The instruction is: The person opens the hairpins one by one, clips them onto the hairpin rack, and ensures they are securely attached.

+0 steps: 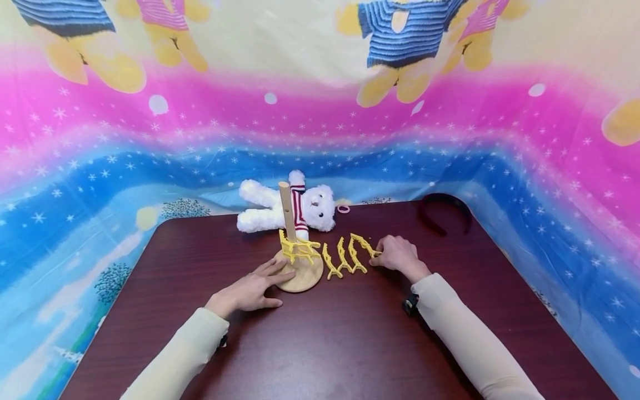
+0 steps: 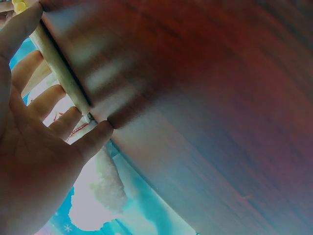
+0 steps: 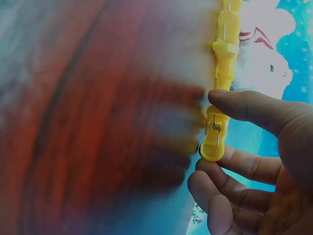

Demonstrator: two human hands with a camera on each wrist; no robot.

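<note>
So the left hand (image 1: 252, 290) has its fingers apart, resting on the left side of the round wooden base (image 1: 304, 279), probably to keep the post (image 1: 288, 214) steady. The right hand (image 1: 400, 256) pinches the end of 1 yellow clip (image 3: 215, 131), far right in a row of clips (image 1: 343, 258) right of the base, likely because that end's easiest to grab. A white bear (image 1: 318, 208) lies on the far side.

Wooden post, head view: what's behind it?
A white teddy bear lies behind the wooden post. Its head and legs show; the strip of body behind the post is covered.
</note>
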